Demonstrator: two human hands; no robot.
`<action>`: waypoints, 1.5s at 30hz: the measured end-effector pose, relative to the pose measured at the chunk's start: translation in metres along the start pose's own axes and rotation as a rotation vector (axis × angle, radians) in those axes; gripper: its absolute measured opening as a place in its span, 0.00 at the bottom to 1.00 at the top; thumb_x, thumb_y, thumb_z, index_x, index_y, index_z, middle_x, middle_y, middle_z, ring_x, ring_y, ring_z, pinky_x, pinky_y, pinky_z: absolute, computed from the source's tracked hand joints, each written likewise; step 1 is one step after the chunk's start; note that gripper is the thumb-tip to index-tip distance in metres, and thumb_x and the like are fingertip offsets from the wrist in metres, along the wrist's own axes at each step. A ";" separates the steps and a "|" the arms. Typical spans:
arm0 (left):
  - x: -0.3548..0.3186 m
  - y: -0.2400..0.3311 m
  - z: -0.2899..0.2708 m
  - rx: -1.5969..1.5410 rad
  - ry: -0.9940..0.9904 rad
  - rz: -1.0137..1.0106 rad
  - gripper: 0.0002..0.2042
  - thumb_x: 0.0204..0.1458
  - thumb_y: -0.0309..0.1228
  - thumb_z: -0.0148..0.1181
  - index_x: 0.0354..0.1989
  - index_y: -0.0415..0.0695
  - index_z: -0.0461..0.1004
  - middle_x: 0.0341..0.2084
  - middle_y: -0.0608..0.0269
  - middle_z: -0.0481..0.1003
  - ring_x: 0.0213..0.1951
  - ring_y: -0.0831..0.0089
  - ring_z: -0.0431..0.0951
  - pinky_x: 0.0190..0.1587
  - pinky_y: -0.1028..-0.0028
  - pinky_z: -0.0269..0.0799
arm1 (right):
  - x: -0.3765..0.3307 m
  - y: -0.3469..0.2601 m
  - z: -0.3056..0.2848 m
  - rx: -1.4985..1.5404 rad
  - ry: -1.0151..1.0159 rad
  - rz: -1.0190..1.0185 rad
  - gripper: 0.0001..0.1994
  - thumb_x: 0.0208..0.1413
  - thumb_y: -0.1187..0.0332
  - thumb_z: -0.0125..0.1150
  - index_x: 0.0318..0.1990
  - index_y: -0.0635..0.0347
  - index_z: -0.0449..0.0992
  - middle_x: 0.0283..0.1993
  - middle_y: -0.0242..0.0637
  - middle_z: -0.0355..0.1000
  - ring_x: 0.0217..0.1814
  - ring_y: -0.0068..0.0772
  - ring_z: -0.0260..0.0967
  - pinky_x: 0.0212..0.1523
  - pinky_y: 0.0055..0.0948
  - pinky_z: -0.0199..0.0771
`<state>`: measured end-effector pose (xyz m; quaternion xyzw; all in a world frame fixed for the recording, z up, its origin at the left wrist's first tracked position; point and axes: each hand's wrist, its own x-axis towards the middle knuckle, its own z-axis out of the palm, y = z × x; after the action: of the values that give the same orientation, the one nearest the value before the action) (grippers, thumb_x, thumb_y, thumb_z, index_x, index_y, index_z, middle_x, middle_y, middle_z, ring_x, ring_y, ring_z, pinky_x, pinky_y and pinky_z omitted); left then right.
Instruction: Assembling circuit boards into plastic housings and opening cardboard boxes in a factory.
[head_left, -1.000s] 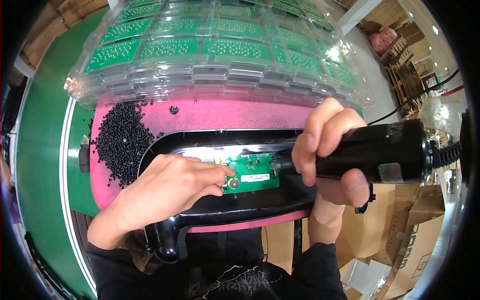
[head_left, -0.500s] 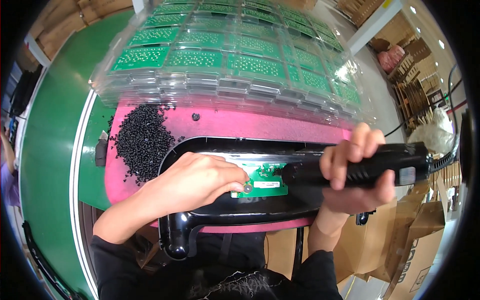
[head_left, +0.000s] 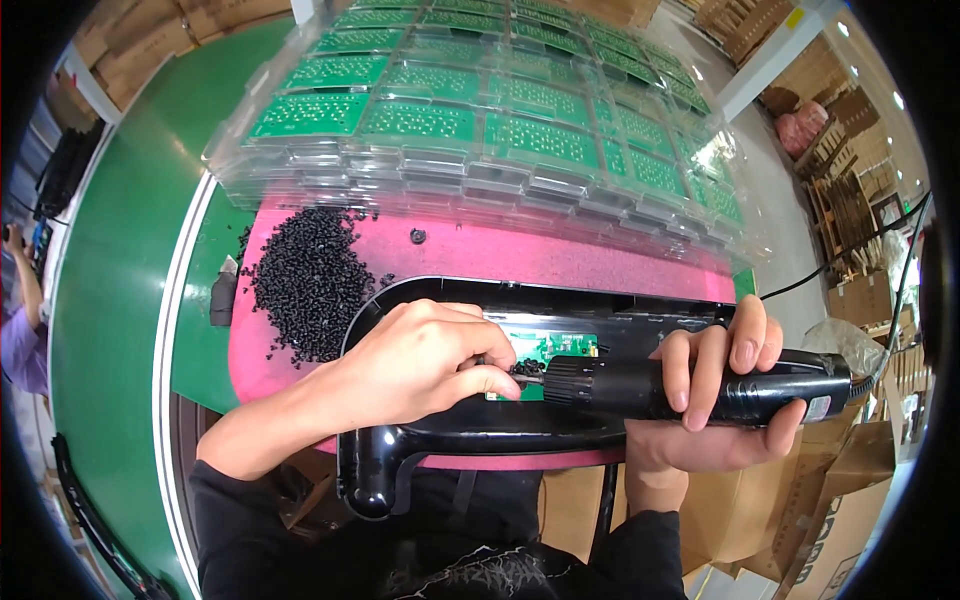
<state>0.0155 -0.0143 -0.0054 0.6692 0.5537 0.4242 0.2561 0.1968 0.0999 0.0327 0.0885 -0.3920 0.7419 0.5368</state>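
Observation:
My right hand (head_left: 715, 385) is wrapped round a black corded electric screwdriver (head_left: 640, 388), which lies nearly level and points left. Its thin metal bit (head_left: 533, 379) reaches the fingertips of my left hand (head_left: 435, 355). Those fingers are pinched together at the bit's end, and what is between them is hidden. Small black pieces that look like screws (head_left: 526, 368) cluster around the bit. Beneath both hands, a green circuit board (head_left: 560, 346) sits inside a long glossy black plastic housing (head_left: 470, 440). My left hand and the screwdriver cover part of the board.
A heap of small black screws (head_left: 310, 285) lies on the pink mat (head_left: 470, 240) left of the housing. One small black round part (head_left: 417, 236) sits apart. Stacked clear trays (head_left: 430, 165) of green boards stand behind. Cardboard boxes (head_left: 730, 500) are at lower right.
The screwdriver has tilted and come down lower, its bit now meeting my left fingertips. My left hand has moved from the board's round part to the bit. The whole view has shifted slightly.

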 end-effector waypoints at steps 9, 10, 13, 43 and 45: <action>0.002 0.004 -0.002 -0.104 -0.049 -0.169 0.08 0.46 0.28 0.65 0.27 0.36 0.75 0.24 0.58 0.77 0.27 0.67 0.77 0.29 0.72 0.71 | -0.006 -0.001 -0.008 -0.078 -0.150 -0.018 0.22 0.53 0.50 0.59 0.37 0.60 0.61 0.38 0.36 0.60 0.16 0.26 0.65 0.19 0.27 0.66; 0.002 0.004 -0.001 -0.193 -0.021 -0.114 0.07 0.44 0.26 0.66 0.27 0.36 0.76 0.24 0.60 0.77 0.26 0.69 0.77 0.27 0.74 0.71 | -0.007 -0.001 -0.007 -0.058 -0.163 -0.016 0.22 0.54 0.50 0.58 0.37 0.60 0.61 0.39 0.37 0.60 0.16 0.27 0.65 0.19 0.27 0.67; 0.004 0.002 0.001 -0.179 0.004 -0.057 0.05 0.43 0.24 0.65 0.26 0.36 0.75 0.23 0.60 0.77 0.25 0.68 0.76 0.28 0.73 0.71 | -0.009 -0.001 -0.008 -0.055 -0.190 -0.017 0.22 0.54 0.50 0.58 0.38 0.61 0.61 0.39 0.38 0.60 0.17 0.27 0.65 0.20 0.28 0.67; -0.014 -0.006 -0.006 0.125 0.072 -0.105 0.05 0.48 0.18 0.56 0.34 0.33 0.70 0.25 0.46 0.72 0.31 0.49 0.75 0.31 0.62 0.71 | 0.018 0.044 0.027 -0.408 -0.317 0.428 0.17 0.47 0.70 0.65 0.39 0.61 0.61 0.22 0.31 0.63 0.22 0.21 0.60 0.40 0.30 0.67; -0.015 -0.008 -0.002 0.137 0.134 -0.049 0.05 0.49 0.20 0.56 0.33 0.34 0.69 0.25 0.47 0.72 0.31 0.49 0.74 0.31 0.61 0.70 | 0.019 0.044 0.027 -0.384 -0.318 0.460 0.17 0.47 0.71 0.65 0.39 0.61 0.61 0.22 0.31 0.62 0.21 0.21 0.60 0.37 0.29 0.67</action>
<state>0.0091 -0.0269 -0.0147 0.6415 0.6135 0.4229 0.1825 0.1428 0.0908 0.0399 0.0099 -0.6131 0.7331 0.2944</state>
